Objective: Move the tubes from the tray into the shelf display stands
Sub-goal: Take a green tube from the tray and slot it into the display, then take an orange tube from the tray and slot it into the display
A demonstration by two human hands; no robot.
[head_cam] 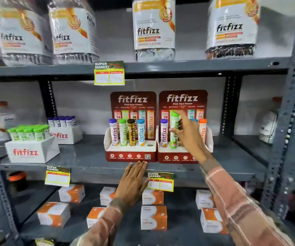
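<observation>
Two red display stands sit side by side on the middle shelf. The left stand [130, 155] holds purple, green, brown and blue tubes, and its rightmost hole is bare. In the right stand [177, 158] my right hand [187, 134] grips a green-capped tube [174, 130], which stands higher than its neighbours in the second slot. A purple-capped tube [164, 132] stands to its left and an orange-capped tube [202, 129] at the far right; the tubes behind my hand are mostly hidden. My left hand [134, 181] rests flat, fingers together, on the shelf's front edge below the left stand.
A white tray [31, 150] with several green-capped tubes stands at the left of the shelf, and a second white tray [66, 134] with purple-capped tubes behind it. Large jars line the upper shelf. Orange-and-white boxes [153, 217] fill the lower shelf. Yellow price tags [160, 181] hang from the shelf edges.
</observation>
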